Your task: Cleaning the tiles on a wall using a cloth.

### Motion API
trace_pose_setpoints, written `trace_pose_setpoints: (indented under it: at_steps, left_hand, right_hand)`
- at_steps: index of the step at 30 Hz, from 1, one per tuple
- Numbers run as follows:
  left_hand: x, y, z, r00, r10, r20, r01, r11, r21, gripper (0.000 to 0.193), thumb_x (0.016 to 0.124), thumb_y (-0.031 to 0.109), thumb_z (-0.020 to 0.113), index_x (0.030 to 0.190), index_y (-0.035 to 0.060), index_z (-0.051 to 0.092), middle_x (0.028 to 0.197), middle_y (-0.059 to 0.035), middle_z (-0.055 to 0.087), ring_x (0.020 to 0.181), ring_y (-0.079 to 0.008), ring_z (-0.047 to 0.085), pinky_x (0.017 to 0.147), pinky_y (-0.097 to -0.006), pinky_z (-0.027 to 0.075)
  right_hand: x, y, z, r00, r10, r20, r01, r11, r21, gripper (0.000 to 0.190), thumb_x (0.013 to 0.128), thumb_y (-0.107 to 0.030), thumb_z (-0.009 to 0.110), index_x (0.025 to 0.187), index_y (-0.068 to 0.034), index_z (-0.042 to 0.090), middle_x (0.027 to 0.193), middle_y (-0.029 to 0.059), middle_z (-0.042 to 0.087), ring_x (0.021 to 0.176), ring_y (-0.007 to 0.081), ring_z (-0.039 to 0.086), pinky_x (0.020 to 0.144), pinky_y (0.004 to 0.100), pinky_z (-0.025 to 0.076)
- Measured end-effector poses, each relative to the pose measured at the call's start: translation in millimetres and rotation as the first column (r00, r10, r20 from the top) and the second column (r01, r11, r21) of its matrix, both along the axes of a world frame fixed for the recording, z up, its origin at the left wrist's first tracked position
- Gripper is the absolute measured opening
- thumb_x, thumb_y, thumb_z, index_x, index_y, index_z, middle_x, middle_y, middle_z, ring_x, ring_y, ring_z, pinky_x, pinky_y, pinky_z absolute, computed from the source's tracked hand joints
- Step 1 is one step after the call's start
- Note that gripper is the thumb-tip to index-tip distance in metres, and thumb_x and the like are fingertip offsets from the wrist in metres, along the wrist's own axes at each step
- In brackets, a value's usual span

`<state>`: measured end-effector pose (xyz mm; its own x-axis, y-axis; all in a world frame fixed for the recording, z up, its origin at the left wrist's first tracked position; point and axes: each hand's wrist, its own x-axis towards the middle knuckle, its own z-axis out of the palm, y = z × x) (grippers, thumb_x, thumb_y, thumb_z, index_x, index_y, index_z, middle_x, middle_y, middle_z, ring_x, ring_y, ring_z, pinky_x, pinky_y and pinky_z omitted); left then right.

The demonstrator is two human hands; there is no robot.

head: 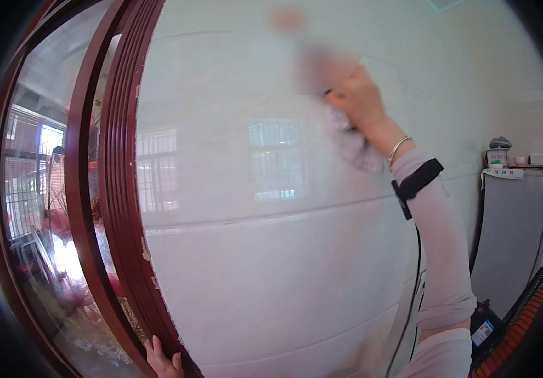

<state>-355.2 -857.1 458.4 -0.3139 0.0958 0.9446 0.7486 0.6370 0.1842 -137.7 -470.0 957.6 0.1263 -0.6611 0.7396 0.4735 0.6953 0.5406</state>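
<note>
My right hand (361,99) is raised against a glossy white tiled wall (271,274), its fingers closed on a pale cloth (354,146). The cloth hangs below the fingers and lies along the tiles. A silver bangle (398,147) circles that wrist, and a black strap (420,180) goes around the pale sleeve. Low at the left, my left hand (165,361) touches the dark red door frame (129,189) with its fingers apart. Part of that hand is cut off by the lower edge of the view.
A sliding glass door (49,227) stands left of the frame. To the right is a grey refrigerator (510,236) with small items on top. A black cable (413,293) hangs beside my right arm. An orange-and-black slatted object (519,326) fills the lower right corner.
</note>
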Motion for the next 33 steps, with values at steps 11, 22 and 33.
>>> trace_pose_setpoints:
  at_steps: [11,22,33]
  left_hand:
    - [31.0,1.7,31.9,1.000,-0.010,0.003,0.010,1.000,0.023,0.062,0.084,0.038,0.052,0.125,-0.0049,0.036,0.121,-0.0357,0.037,0.104,-0.0473,0.046,0.087,-0.0414,0.042]
    - [7.3,0.8,13.6,0.987,-0.161,0.031,0.160,0.986,0.040,0.063,0.084,0.026,0.048,0.131,-0.0073,0.022,0.130,-0.0288,0.030,0.122,-0.0458,0.026,0.101,-0.0461,0.020]
    - [5.2,1.0,19.8,0.980,-0.188,-0.070,0.188,0.982,0.003,0.064,0.081,0.033,0.053,0.132,0.0034,0.027,0.119,-0.0362,0.033,0.101,-0.0510,0.042,0.084,-0.0509,0.037]
  right_hand:
    - [51.6,106.3,36.6,0.981,-0.176,-0.087,0.049,0.648,-0.760,0.039,0.078,-0.016,0.050,0.116,-0.022,0.048,0.117,0.0096,0.043,0.099,0.0396,0.048,0.079,0.0474,0.045]
    - [71.8,138.8,-48.2,0.995,-0.099,-0.011,0.053,0.618,-0.784,0.042,0.077,-0.027,0.046,0.118,-0.015,0.044,0.105,0.0193,0.045,0.087,0.0421,0.053,0.078,0.0477,0.043]
    - [65.9,92.5,-132.0,0.977,-0.021,-0.210,-0.189,0.357,-0.915,0.049,0.074,-0.029,0.050,0.119,-0.013,0.043,0.102,0.0233,0.045,0.093,0.0419,0.050,0.085,0.0466,0.039]
